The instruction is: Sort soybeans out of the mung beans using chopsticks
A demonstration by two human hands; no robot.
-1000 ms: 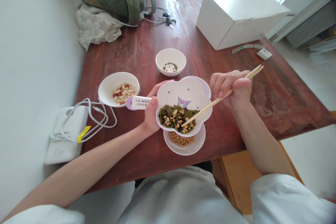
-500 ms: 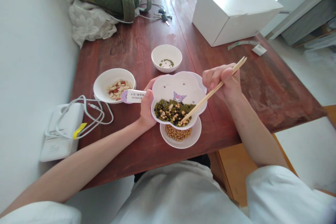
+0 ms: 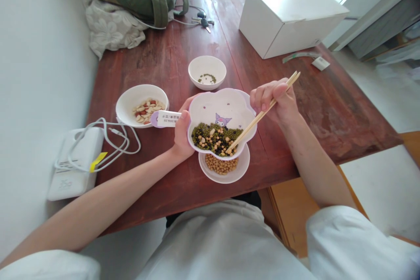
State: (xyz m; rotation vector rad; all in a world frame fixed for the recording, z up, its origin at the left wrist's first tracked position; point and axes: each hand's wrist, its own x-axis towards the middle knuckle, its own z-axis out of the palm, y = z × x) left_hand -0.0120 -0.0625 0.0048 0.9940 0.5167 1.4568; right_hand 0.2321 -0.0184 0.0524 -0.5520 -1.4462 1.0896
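At the near edge of a dark red wooden table (image 3: 323,131), a person's bare forearms reach in from below. The left hand (image 3: 182,133) wraps the side of a flower-shaped bowl (image 3: 218,104) with a lilac rim, its thumb pressed upright against the outer wall and its fingers out of sight behind the bowl. The bowl is held tilted toward the person, apparently so the mixed beans (image 3: 215,139), green, black and pale, gather in one pool at its lower side. The right hand (image 3: 274,100) is curled, pinching a pair of wooden chopsticks (image 3: 260,116) whose tips reach down into that pool.

Just below the tilted bowl sits a white bowl (image 3: 244,170) of yellow soybeans (image 3: 221,164), placed where the held bowl overlaps it. Farther out, a white bowl (image 3: 207,63) holds a few mung beans (image 3: 206,78), and another (image 3: 128,104) holds peanuts and pale seeds (image 3: 146,110). Set apart like this, each small batch stays separate from the mix. A white printed tab (image 3: 166,118) with a lilac end sticks out beside the left hand; what it belongs to is hard to tell.
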